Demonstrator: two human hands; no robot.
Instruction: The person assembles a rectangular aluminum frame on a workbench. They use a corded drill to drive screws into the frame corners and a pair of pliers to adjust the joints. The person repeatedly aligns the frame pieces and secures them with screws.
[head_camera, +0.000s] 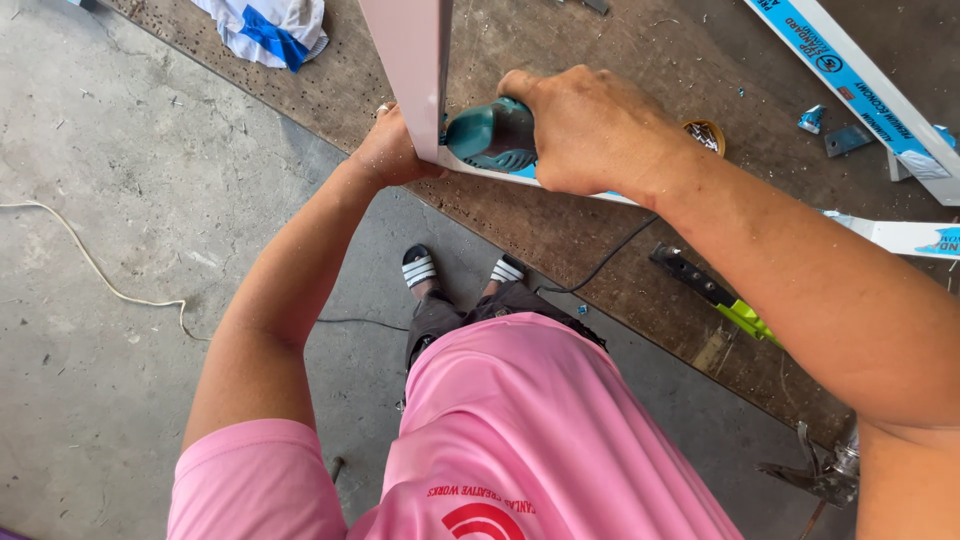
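Right hand (590, 130) closed around a teal power drill (490, 135), pressed against the corner of a white frame (410, 70). Left hand (390, 150) grips that corner from its outer side. Beneath both hands: a brown bench (560, 240), pitted, littered with shavings. Beyond the left hand, bare grey concrete floor (120, 200) with a white cord (90, 265) trailing.
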